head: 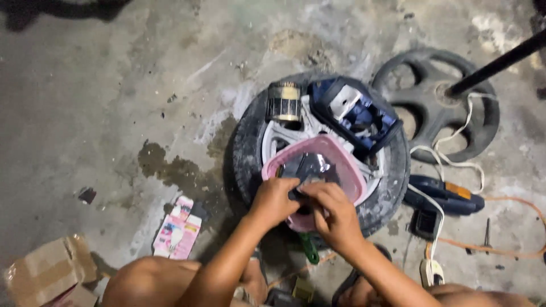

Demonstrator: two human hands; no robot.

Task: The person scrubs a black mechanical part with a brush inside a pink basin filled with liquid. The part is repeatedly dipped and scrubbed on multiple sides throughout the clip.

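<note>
A pink plastic basket (348, 165) rests on a small tyre with a silver rim (250, 153) lying flat on the concrete floor. Both hands meet at the basket's near edge. My left hand (274, 200) and my right hand (334, 215) together grip a small dark part (311, 170) that lies in the basket; what exactly the fingers pinch is hidden. A blue open case with a metal piece (355, 113) and a cylindrical coil with brass-coloured ends (284, 101) also sit on the wheel.
A black wheel weight on a dark pole (449, 108) lies to the right, with a white cord (449, 159), a blue and black power tool (446, 196), an orange cable (512, 199) and a plug strip (432, 272). A pink package (177, 227) and a torn cardboard box (45, 273) lie at the left.
</note>
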